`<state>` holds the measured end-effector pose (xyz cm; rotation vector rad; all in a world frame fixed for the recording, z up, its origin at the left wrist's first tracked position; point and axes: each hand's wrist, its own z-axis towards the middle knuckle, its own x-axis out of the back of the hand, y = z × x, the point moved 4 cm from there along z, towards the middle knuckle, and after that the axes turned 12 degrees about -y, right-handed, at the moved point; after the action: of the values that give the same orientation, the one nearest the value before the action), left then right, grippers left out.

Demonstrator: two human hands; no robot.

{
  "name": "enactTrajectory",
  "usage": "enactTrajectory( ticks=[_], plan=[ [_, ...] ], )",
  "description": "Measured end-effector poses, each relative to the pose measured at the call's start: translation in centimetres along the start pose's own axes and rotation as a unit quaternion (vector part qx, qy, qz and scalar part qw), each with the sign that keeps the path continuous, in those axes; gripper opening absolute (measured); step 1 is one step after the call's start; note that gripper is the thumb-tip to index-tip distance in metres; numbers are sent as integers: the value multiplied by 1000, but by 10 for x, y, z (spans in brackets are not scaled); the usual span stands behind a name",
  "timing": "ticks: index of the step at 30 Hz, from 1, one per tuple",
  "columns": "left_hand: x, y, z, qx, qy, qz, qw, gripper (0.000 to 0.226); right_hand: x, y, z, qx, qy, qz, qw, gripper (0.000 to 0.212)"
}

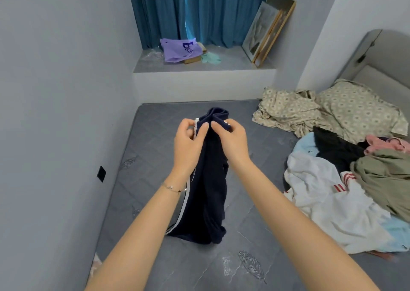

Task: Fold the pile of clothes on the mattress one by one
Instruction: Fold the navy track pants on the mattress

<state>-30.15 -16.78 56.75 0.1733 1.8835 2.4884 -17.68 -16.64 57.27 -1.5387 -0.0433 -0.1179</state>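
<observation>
A dark navy garment (210,193) with a white side stripe hangs in the air above the grey mattress (244,264). My left hand (188,144) pinches its top edge by the stripe. My right hand (230,140) grips the top edge right beside it, the two hands almost touching. The garment's lower end bunches just above or on the mattress. To the right lies the pile of clothes (346,186): a white piece with red stripes, a light blue one, a black one, an olive one and a pink one.
A patterned beige sheet and pillow (321,111) lie at the mattress's far right by a grey headboard (377,55). The grey wall runs along the left. Beyond is a window ledge (199,65) with a purple bag, picture frames and teal curtains.
</observation>
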Motion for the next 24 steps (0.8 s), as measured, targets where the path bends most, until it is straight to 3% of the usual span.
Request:
enactTrajectory(
  ticks=[6, 9, 12, 14, 17, 18, 20, 22, 24],
  plan=[
    [-8, -15, -10, -10, -75, 93, 993, 35, 8, 9, 3, -101, -61, 134, 984, 37],
    [-9, -21, -14, -2, -79, 118, 990, 28, 15, 21, 5, -146, -81, 145, 975, 37],
    [-16, -26, -21, -4, -82, 118, 990, 18, 20, 35, 4, -213, -67, 118, 968, 52],
    [-26, -28, -29, -8, -139, 121, 983, 15, 23, 44, 0, -274, -109, 108, 949, 61],
    [-42, -36, -41, 4, -277, 124, 953, 21, 37, 56, -2, -293, -131, 60, 945, 47],
    [-41, -37, -40, 8, -276, 104, 955, 17, 44, 60, -4, -288, -111, 36, 951, 40],
    [-31, -40, -33, 3, -193, 66, 979, 16, 55, 65, -9, -266, -96, 21, 959, 29],
    [-21, -50, -23, 44, -125, 49, 990, 18, 60, 66, -15, -245, -133, 35, 960, 19],
    [-24, -66, -17, 129, -173, 48, 975, 31, 64, 62, -22, -221, -183, 71, 955, 14]
  ],
)
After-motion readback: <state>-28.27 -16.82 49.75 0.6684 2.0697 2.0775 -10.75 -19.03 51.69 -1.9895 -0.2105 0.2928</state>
